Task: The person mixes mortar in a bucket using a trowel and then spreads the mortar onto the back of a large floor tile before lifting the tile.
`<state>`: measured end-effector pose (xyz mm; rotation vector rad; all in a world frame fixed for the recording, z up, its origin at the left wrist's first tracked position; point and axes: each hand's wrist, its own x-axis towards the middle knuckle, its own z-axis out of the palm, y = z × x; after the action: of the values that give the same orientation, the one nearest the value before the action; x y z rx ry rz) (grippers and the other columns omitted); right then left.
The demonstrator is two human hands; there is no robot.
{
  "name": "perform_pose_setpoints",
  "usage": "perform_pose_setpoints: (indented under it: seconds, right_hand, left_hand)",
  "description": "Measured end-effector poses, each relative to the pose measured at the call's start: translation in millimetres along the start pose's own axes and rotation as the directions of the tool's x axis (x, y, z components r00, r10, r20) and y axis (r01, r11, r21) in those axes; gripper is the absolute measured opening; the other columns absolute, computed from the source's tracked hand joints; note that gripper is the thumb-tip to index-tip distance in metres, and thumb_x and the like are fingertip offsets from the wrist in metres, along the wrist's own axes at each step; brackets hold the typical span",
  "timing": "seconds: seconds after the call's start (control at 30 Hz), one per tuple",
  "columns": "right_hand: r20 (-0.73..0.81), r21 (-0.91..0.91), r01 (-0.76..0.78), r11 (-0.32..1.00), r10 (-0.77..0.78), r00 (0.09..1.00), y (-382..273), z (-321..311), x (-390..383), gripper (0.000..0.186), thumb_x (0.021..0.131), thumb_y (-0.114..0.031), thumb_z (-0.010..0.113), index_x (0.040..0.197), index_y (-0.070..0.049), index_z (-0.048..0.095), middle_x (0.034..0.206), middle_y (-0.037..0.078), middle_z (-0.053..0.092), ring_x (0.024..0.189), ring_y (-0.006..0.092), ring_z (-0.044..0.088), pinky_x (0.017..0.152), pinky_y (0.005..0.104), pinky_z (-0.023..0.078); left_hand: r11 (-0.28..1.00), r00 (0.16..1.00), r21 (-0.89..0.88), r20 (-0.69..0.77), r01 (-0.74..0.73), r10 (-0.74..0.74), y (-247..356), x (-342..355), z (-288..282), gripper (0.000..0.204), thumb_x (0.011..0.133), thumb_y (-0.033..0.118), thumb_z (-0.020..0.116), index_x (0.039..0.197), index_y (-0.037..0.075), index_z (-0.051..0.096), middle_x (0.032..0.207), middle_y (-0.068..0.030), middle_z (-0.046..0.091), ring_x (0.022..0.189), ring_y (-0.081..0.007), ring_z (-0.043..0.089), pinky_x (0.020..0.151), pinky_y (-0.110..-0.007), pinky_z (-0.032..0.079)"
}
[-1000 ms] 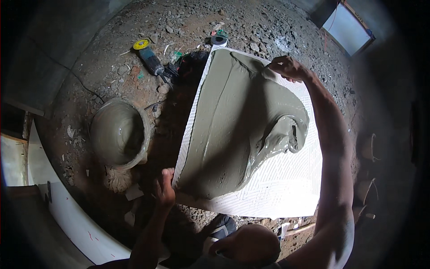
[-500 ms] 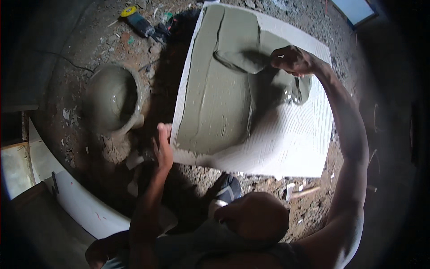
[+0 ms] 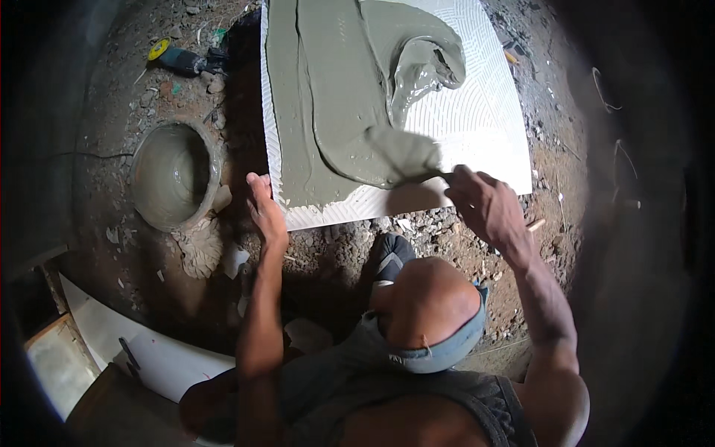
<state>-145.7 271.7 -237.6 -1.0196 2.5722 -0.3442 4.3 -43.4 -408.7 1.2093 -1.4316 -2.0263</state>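
While hands work, white tile (image 3: 488, 127) (mortar-smeared) lies on rubble-strewn dirt floor (image 3: 447, 238)

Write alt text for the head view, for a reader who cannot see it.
A person crouched on rubble-strewn ground spreads grey mortar over a large white tile with a trowel in the right hand. The left hand rests at the tile's near left corner. A mortar-coated bucket sits to the left, with a power tool beyond it.

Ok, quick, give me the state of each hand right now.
Left hand: open, fingers resting on the tile edge.
Right hand: closed on the trowel, spreading grey mortar.
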Motion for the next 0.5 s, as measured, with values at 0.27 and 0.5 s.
perform_pose_setpoints:
  seconds: [0.27,0.5]
  right_hand:
    - [-0.030,0.259,-0.194,0.946,0.209,0.978,-89.9,55.9,-4.9,0.039,0.095,-0.011,0.051,0.131,0.000,0.042,0.097,0.028,0.061,0.078,0.0465,0.065,0.069,0.0546,0.054]
    - [-0.014,0.153,-0.268,0.951,0.273,0.962,-101.4,62.1,-6.6,0.036,0.099,-0.015,0.045,0.132,0.001,0.041,0.092,0.028,0.060,0.075,0.0457,0.065,0.062,0.0516,0.055]
  left_hand:
    - [0.998,0.999,-0.047,0.003,0.034,-0.034,10.0,-6.3,8.3,0.075,0.104,0.059,0.033,0.116,-0.010,0.062,0.117,-0.0139,0.067,0.102,-0.0203,0.061,0.095,-0.032,0.047]
    - [0.989,0.994,0.100,0.000,-0.110,0.110,14.2,-10.2,12.0,0.079,0.104,0.060,0.030,0.111,-0.013,0.059,0.113,-0.0192,0.065,0.102,-0.0246,0.059,0.095,-0.034,0.046]
